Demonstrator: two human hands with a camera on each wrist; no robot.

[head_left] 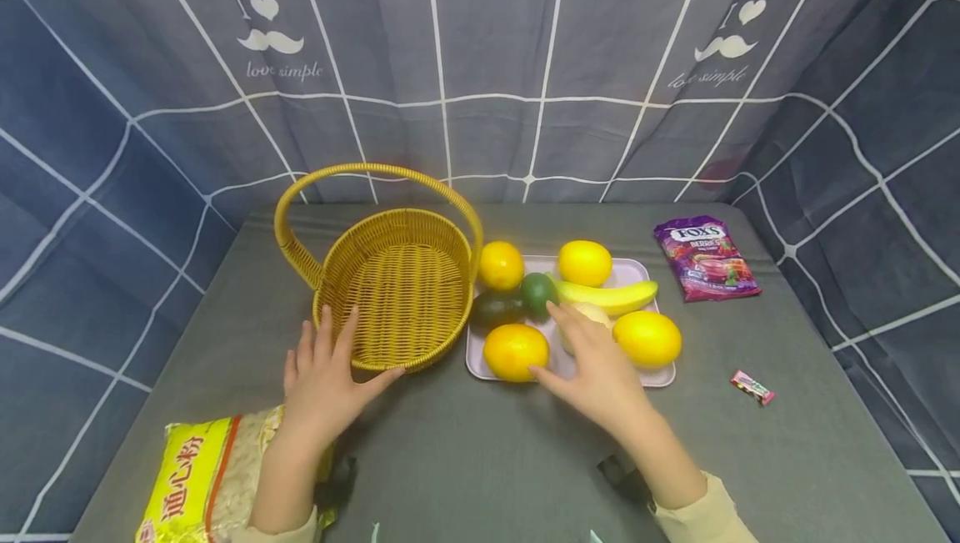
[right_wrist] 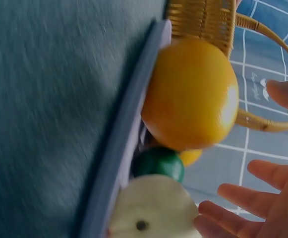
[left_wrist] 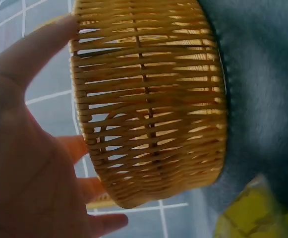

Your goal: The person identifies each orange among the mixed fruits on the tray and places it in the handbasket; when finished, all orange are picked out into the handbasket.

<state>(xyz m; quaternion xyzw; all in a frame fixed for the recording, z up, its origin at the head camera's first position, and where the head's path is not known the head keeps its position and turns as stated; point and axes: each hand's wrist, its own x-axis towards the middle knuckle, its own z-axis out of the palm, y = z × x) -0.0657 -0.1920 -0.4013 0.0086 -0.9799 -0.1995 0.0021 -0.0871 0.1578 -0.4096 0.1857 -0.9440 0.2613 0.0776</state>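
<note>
With fingers spread, my left hand (head_left: 322, 384) is at the near left rim of a yellow wicker basket (head_left: 405, 301); in the left wrist view the thumb and fingers lie along the rim of the basket (left_wrist: 148, 109), not curled round it. My right hand (head_left: 600, 368) hovers over a pale pink tray (head_left: 480, 364), fingers extended above a pale round fruit (right_wrist: 153, 208) that it partly hides. Near its thumb lies an orange-yellow fruit (head_left: 516, 353). The tray also bears a banana (head_left: 611, 299), a green fruit (head_left: 537, 294), a dark avocado-like fruit (head_left: 497, 308) and other yellow fruits (head_left: 647, 339).
A bag of pasta (head_left: 202, 476) lies at the near left, partly under the left forearm. To the right are a purple FOX'S candy bag (head_left: 707, 259) and a small wrapped candy (head_left: 752, 388). The basket's tall handle (head_left: 375, 168) arches up, and gray checked cloth hangs behind.
</note>
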